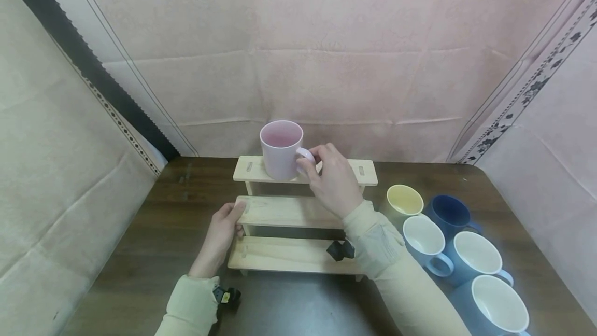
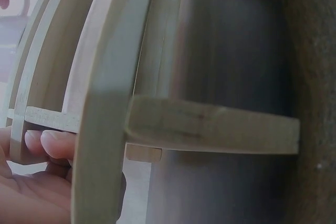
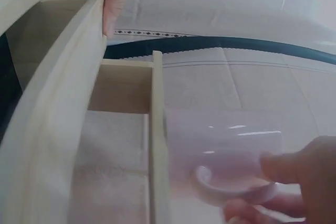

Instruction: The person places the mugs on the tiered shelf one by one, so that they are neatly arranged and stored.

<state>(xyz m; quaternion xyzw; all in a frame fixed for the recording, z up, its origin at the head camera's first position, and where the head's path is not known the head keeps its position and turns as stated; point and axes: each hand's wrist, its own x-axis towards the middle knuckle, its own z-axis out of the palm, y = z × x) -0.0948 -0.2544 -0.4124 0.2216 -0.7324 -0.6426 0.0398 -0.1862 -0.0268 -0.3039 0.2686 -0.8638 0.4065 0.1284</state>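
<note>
A pale pink mug stands upright on the top tier of a light wooden three-step rack, toward its left end. My right hand pinches the mug's handle between thumb and fingers; the right wrist view shows the pink mug beside the top board with fingers at its handle. At the rack's left side, my left hand grips the end of the middle board, thumb on top. In the left wrist view, fingers of the left hand curl around the wooden frame.
Right of the rack on the dark wooden table stand a yellow mug, a dark blue mug and several light blue mugs with white insides. Pale cloth hangs behind and at both sides. My right forearm reaches over the rack's right end.
</note>
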